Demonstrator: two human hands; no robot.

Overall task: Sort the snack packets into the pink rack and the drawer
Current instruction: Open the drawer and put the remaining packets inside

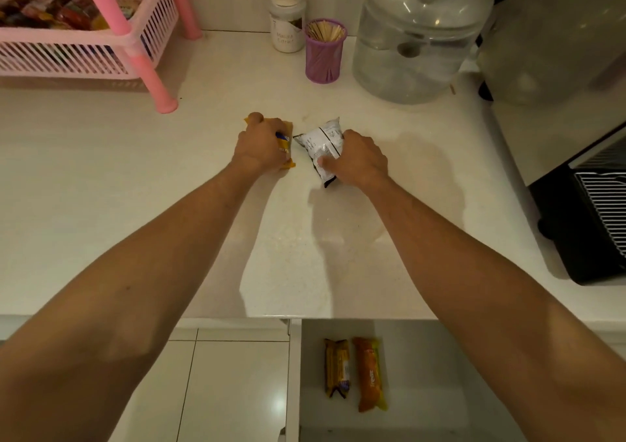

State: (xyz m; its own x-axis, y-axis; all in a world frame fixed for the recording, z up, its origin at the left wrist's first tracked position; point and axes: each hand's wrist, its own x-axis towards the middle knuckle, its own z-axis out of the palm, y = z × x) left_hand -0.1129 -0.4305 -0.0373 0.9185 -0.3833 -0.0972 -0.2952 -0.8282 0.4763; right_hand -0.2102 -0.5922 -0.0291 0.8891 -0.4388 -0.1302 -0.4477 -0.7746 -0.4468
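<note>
On the bench the left hand clamps a yellow packet and the right hand a silver packet — both likely light, crinkly, slippery — best pinched mid-body.

Left hand grips a yellow packet, right hand a silver packet, both on the counter

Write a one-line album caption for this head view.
Left hand grips a yellow packet, right hand a silver packet.
</note>
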